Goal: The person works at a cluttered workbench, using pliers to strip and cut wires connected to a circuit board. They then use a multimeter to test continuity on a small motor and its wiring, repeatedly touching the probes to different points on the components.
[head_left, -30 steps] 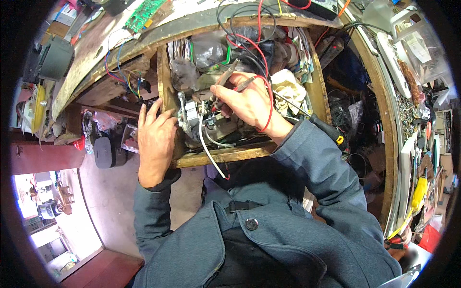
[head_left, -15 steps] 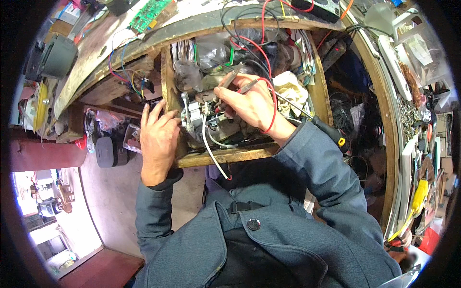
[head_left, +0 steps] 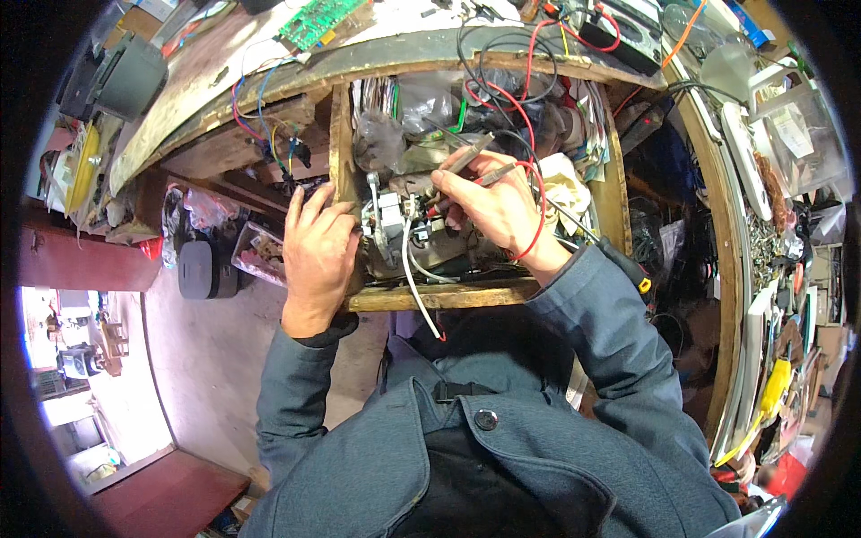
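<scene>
A wooden drawer (head_left: 484,294) is pulled out in front of me, with a metal-and-plastic device (head_left: 388,218) in it at the left. From the device a white cable (head_left: 416,280) hangs over the drawer's front edge. My right hand (head_left: 491,204) is above the device, closed around a pair of test probes (head_left: 502,172) held side by side like chopsticks. Their red lead loops over my wrist, and the tips are partly hidden by my fingers. My left hand (head_left: 319,255) lies at the drawer's left side, fingers stretched, holding nothing.
A screwdriver (head_left: 619,260) with a dark handle lies across the drawer's right side, near a crumpled cream cloth (head_left: 565,186). Plastic bags (head_left: 426,103) fill the drawer's back. The workbench edge (head_left: 260,90) runs beyond it, with a green circuit board (head_left: 321,22) on top.
The whole view has shifted, so everything sits farther right in it. My right hand still holds the probes over the device, and my left hand stays at the drawer's side.
</scene>
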### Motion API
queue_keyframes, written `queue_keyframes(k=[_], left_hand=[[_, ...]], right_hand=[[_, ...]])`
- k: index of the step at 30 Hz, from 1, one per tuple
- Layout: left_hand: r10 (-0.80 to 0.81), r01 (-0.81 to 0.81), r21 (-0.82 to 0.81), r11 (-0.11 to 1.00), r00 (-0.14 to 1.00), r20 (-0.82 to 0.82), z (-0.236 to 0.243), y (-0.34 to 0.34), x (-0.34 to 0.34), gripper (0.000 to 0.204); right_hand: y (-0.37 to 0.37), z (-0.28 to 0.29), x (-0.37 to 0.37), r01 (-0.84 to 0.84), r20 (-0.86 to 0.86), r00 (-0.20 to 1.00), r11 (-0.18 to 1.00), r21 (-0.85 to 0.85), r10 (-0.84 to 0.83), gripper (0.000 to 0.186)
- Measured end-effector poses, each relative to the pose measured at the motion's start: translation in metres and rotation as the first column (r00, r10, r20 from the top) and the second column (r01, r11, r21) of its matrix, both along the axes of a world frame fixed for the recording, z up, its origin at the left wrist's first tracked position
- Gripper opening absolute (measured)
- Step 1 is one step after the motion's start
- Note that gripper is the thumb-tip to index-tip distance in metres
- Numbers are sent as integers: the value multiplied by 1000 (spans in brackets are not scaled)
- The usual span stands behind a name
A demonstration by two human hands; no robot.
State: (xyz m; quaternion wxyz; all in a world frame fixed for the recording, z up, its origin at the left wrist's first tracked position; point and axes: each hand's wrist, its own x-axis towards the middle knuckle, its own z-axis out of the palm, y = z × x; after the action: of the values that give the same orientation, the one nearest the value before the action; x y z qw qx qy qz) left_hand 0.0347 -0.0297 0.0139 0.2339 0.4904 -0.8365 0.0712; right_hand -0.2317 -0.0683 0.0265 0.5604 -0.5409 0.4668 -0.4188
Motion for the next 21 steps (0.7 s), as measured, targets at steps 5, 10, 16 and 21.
queue_keyframes(k=[5,10,16,21], left_hand=[[-12,20,154,988,999,-53,8,5,4,33],[-114,180,297,938,967,-226,27,12,5,89],[-99,220,421,880,951,-291,24,-4,-9,118],[-134,226,452,863,964,-228,28,-15,-11,125]], right_hand=[[-3,-4,-2,24,-66,997,998,-66,-29,21],[-2,2,-1,87,68,994,996,-5,-86,26],[-2,7,-2,105,82,991,994,-18,-103,26],[0,15,-5,115,146,983,993,-16,-111,22]])
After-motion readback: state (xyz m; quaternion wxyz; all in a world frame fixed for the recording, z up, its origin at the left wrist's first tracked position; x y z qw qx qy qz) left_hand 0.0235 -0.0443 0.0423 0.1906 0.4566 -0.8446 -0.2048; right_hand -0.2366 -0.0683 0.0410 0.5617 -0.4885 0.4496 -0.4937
